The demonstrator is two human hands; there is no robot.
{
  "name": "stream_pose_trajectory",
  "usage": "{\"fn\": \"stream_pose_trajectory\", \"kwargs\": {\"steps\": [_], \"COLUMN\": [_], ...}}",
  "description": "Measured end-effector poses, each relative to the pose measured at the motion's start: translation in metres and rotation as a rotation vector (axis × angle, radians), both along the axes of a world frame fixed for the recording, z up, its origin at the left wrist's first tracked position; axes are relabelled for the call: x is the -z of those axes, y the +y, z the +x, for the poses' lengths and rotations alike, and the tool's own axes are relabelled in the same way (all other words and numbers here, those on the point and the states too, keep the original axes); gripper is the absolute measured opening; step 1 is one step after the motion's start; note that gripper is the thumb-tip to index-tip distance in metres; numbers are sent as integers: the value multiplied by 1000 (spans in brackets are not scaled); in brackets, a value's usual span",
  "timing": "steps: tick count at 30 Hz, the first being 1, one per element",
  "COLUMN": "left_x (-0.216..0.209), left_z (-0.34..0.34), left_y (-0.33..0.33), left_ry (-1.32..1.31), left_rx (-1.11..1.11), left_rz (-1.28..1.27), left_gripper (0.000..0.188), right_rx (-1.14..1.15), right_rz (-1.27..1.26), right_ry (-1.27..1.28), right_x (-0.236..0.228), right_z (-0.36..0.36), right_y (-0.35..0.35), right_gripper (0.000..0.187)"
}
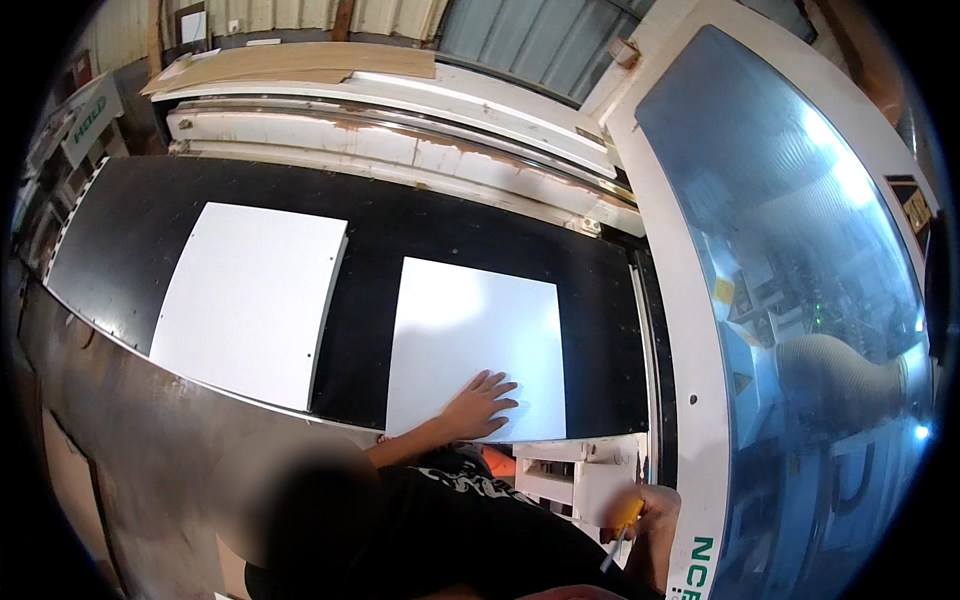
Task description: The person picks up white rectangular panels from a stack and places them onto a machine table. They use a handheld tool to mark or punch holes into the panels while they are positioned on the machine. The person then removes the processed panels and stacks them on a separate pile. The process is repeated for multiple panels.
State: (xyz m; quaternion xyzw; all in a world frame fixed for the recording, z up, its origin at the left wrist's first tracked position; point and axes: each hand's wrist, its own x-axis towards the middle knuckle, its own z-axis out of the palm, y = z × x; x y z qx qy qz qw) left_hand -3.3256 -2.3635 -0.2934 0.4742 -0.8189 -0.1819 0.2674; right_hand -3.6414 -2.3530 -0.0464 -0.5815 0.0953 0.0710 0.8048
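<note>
My left hand (483,408) lies flat with its fingers spread on a white square panel (470,320), near the panel's front edge. That panel rests on a black machine table (375,210). Down by my right side, my right hand (655,510) is closed around a yellow-handled tool (628,516) with a slim grey shaft pointing down. A blur covers part of this hand, and the tool's exact kind cannot be made out. To the left, apart from the first panel, lies a second white panel (250,300) with small dark holes along its right edge.
A large machine housing with a curved blue see-through cover (800,250) stands at the right. Behind the table runs a pale machine rail (400,145), with brown sheets (300,65) lying on top. A grey metal surface (200,440) borders the table's front left.
</note>
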Motion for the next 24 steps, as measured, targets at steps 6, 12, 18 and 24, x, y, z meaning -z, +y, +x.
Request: {"fn": "stream_pose_trajectory", "kwargs": {"steps": [6, 12, 18, 24], "left_x": [0, 1, 0, 1], "left_z": [2, -1, 1, -3], "left_y": [0, 1, -1, -2], "left_ry": [-20, 6, -35, -40], "left_rx": [30, 0, 14, 26], "left_rz": [28, -41, -2, -2], "left_gripper": [41, 37, 38, 39], "right_rx": [115, 134, 107, 263], "right_rz": [-315, -346, -336, -193], "right_ry": [628, 1109, 1177, 1025], "right_x": [4, 39, 72, 61], "right_z": [12, 28, 12, -15], "right_y": [1, 3, 15, 34], "right_gripper": [31, 29, 27, 31]}}
